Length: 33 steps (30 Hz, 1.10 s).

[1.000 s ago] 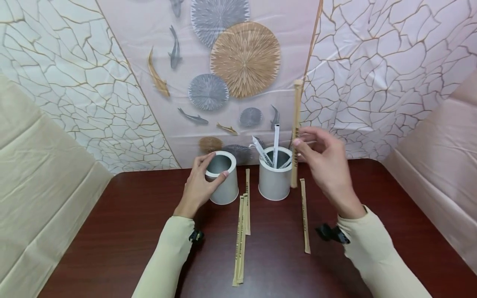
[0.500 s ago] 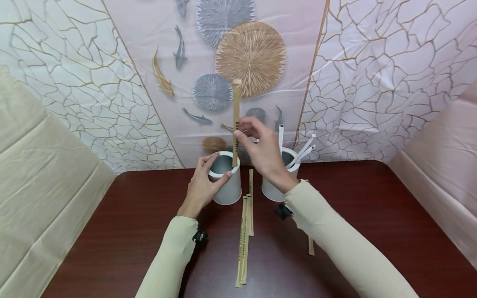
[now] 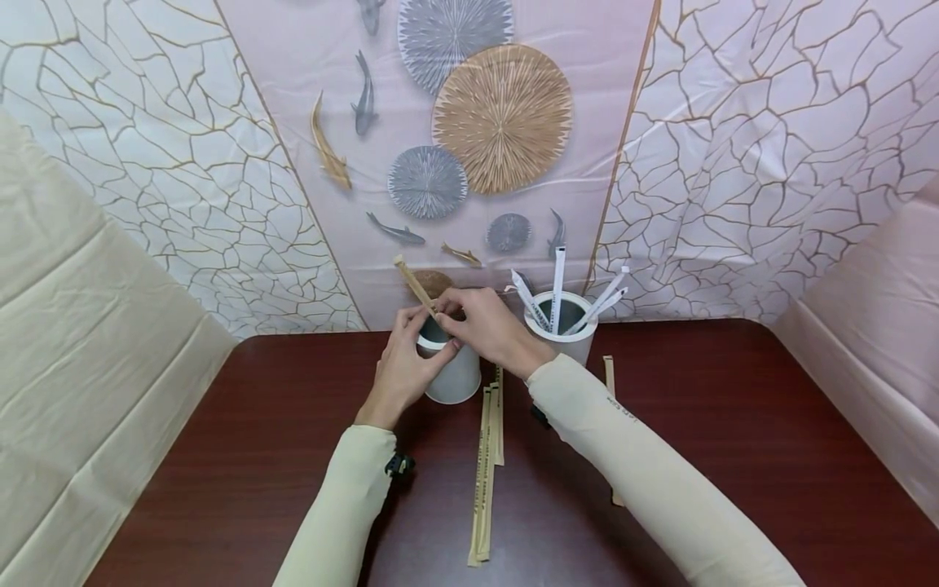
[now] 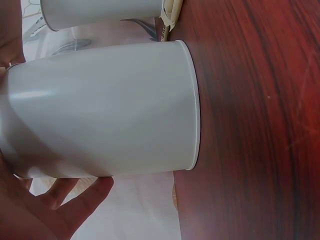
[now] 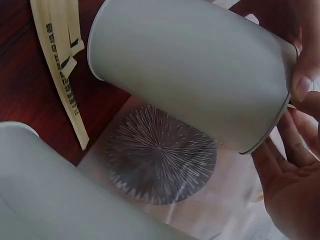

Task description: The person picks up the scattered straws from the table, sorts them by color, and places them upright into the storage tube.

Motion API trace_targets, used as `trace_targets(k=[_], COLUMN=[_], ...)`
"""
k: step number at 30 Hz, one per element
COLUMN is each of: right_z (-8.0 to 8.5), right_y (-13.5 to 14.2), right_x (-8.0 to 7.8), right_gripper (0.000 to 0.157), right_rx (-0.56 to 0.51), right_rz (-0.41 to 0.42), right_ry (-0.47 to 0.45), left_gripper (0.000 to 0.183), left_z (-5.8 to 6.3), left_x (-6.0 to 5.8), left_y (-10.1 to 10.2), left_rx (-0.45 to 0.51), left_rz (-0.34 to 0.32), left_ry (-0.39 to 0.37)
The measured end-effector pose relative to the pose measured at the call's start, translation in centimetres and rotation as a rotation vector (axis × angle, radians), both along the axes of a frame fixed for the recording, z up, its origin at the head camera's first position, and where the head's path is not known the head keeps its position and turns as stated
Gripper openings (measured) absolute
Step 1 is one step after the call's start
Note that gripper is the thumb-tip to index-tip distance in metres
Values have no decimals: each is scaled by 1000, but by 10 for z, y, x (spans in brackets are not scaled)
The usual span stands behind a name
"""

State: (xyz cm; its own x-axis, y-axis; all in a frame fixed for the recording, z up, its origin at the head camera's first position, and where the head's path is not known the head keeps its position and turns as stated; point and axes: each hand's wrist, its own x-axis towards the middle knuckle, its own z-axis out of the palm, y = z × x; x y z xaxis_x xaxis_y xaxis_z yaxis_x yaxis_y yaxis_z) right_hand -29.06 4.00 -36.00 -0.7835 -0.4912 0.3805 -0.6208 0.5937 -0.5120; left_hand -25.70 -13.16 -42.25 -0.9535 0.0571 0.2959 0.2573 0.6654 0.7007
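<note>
My left hand (image 3: 399, 367) holds the left grey can (image 3: 453, 381) by its white-rimmed top, with fingers and thumb spread round it. A paper-wrapped brown straw (image 3: 413, 283) leans left over that can's mouth. My right hand (image 3: 491, 326) pinches the straw low down, close to the rim; its lower end is hidden by the hands. In the left wrist view the can (image 4: 105, 110) stands on the table, left fingers (image 4: 90, 200) against its side. The right wrist view has both hands meeting at the rim of the can (image 5: 200, 65).
A second grey can (image 3: 575, 349) to the right holds several white-wrapped straws (image 3: 559, 285). Several brown-wrapped straws (image 3: 482, 481) lie between the cans and toward the front. Another brown straw (image 3: 610, 375) lies partly under the right sleeve. A patterned cloth (image 3: 499, 122) hangs behind the table.
My right hand has carried the brown straw leftward from beside the right can and lowered it to the left can's mouth, tilting it left. My left hand has stayed on the can.
</note>
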Motion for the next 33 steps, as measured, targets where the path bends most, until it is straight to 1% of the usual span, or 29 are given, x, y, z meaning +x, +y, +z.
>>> trace_targets(k=[3,6,9,11,13,14,16,18,20,23,25,27,30,33], right_z=[2,8,19,27,35,38,43,45,44,34,20,3,-28,-54], right_y=[0,11,28,43,58,67,85,105,122,147,163,179,197,207], right_x=[4,14,31,43,56,61,73,85,94,104,109,113,115,113], right_gripper=[19,19,17,15,14,13,13,12,12,17,24,32,35,33], right_rx=[57,55,-9,-72,-120,-133,-149,-149,-167,-182,-187,-179,-223,-244], right_rz=[-3,-12,-15,-17,-36,-53,-118,-188,-247,-313,-355,-382,-398,-416], right_ry=[34,67,78,68,53,45,18,-28,-87,-194,-280,-377,-515,-590], left_gripper=[72,75,77,78,78,78,77,76,76,76,76,76,76,76], left_z=[1,0,0,0,0,0,0,0,1,3,2,0,-2,-3], left_x=[1,0,0,-1,-1,-1,0,0,1,3,3,2,0,-1], left_y=[0,4,7,7,6,5,3,1,-3,-7,-8,-7,-3,2], left_rx=[-1,2,11,11,12,8,6,5,5,12,16,16,15,23], left_rz=[3,-9,-19,-20,-15,-9,0,4,12,23,28,25,7,0], left_ry=[-11,-12,-5,2,4,4,0,-9,-9,1,5,4,-1,3])
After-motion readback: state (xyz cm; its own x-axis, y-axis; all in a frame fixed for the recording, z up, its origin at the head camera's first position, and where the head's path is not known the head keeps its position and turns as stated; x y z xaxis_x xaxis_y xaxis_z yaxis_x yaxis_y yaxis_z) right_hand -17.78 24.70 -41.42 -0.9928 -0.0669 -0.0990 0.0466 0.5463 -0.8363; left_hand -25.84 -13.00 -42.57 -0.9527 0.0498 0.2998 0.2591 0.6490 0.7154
